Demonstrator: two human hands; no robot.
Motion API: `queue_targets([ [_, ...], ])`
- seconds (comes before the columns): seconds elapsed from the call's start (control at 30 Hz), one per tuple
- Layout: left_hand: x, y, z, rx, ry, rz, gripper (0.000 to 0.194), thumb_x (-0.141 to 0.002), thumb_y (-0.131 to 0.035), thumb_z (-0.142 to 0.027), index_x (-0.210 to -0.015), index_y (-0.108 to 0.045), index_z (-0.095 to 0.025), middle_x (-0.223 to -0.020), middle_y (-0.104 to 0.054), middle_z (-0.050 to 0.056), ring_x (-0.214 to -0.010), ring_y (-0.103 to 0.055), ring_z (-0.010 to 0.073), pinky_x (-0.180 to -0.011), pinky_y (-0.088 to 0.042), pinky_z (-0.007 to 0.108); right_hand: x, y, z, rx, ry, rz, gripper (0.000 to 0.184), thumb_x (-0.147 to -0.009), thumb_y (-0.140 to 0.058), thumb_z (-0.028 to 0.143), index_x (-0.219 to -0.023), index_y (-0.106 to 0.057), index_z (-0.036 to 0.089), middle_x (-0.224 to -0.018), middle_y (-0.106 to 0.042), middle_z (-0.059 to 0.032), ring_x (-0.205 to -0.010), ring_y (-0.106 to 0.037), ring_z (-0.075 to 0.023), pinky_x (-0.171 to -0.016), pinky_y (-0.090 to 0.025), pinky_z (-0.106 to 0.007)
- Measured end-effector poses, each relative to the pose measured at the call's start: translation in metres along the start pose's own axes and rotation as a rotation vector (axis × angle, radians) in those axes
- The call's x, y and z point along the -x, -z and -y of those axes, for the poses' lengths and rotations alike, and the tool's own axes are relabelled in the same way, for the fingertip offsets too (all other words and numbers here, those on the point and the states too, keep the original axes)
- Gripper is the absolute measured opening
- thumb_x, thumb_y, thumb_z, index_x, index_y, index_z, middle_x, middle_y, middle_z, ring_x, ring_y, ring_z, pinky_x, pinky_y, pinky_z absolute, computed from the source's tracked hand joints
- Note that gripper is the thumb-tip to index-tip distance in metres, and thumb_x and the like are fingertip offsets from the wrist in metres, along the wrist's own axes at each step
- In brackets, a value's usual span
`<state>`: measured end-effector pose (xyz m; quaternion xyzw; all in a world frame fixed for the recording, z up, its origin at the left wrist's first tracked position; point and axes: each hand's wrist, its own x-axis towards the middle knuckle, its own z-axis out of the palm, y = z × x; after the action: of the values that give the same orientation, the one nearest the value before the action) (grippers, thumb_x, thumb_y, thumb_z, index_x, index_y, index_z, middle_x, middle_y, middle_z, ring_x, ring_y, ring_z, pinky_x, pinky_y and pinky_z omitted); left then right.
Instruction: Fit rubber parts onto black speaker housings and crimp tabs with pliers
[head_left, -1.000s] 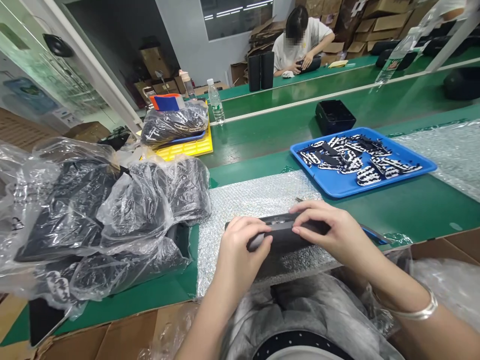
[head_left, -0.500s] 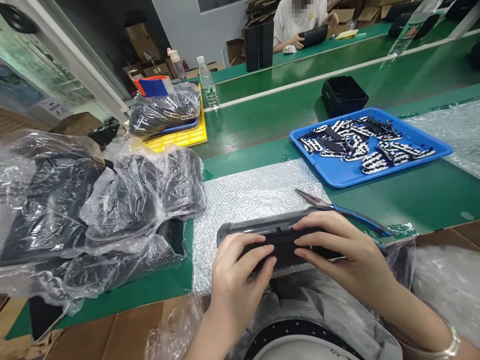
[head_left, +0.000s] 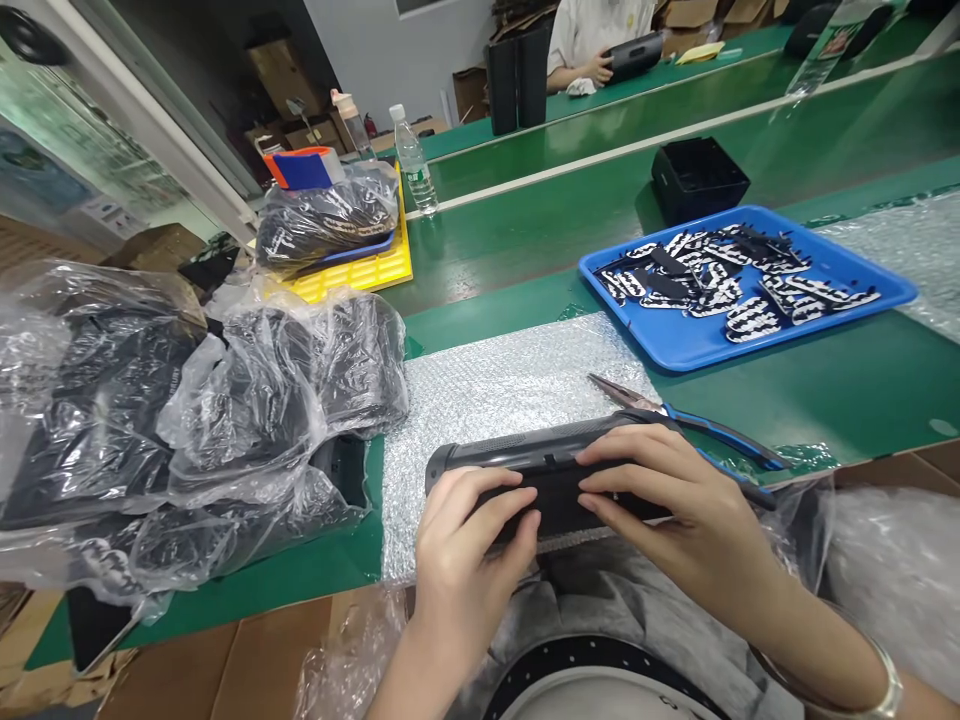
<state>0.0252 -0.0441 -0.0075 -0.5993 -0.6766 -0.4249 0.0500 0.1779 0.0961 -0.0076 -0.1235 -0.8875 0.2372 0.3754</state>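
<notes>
A long black speaker-like device lies across the near edge of a bubble-wrap sheet. My left hand grips its left half, fingers curled over the front face. My right hand wraps the right half, fingers pressed on the same dark panel. Blue-handled pliers lie just behind the right hand on the green table.
A blue tray of black-and-white flat parts sits at right, a black box behind it. Plastic bags of black devices pile at left. A yellow tray and water bottle stand farther back. Another person works across the far bench.
The device has turned from edge-on to showing its dark front panel, and both hands have drawn it nearer to me. The pliers behind it have come into sight.
</notes>
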Motion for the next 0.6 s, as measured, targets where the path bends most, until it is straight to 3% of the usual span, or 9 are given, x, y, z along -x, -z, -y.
queue_targets([
  [0.2,0.0012,0.0004,0.0019,-0.041,-0.036,0.002,0.018,-0.089,-0.065,-0.009,-0.101,-0.071,-0.022,-0.101,-0.067,0.005,-0.094,-0.061,0.0191,-0.081,-0.053,0.033,-0.0005,-0.0003,-0.0007,-0.003,-0.001,-0.022,0.009,-0.089,-0.063,0.016,-0.085,-0.067,0.022,-0.091,-0.071,-0.0039,-0.087,-0.065,-0.0188,-0.076,-0.054,-0.035],
  [0.43,0.0045,-0.003,0.0016,-0.05,-0.06,-0.042,0.021,-0.088,-0.063,-0.005,-0.101,-0.069,-0.02,-0.102,-0.066,0.005,-0.096,-0.059,0.0184,-0.083,-0.052,0.032,0.0027,-0.0016,-0.0038,0.06,0.087,-0.007,0.009,-0.092,-0.062,0.02,-0.09,-0.07,0.024,-0.097,-0.072,-0.005,-0.093,-0.062,-0.0215,-0.079,-0.054,-0.039],
  [0.6,0.0043,-0.0062,0.003,-0.077,-0.102,-0.05,0.015,-0.087,-0.069,-0.011,-0.1,-0.069,-0.019,-0.102,-0.066,0.006,-0.095,-0.059,0.0194,-0.082,-0.052,0.033,0.0038,-0.0053,-0.0044,0.116,0.145,-0.031,0.007,-0.09,-0.064,0.018,-0.093,-0.068,0.022,-0.101,-0.071,-0.0055,-0.096,-0.058,-0.0227,-0.082,-0.051,-0.04],
])
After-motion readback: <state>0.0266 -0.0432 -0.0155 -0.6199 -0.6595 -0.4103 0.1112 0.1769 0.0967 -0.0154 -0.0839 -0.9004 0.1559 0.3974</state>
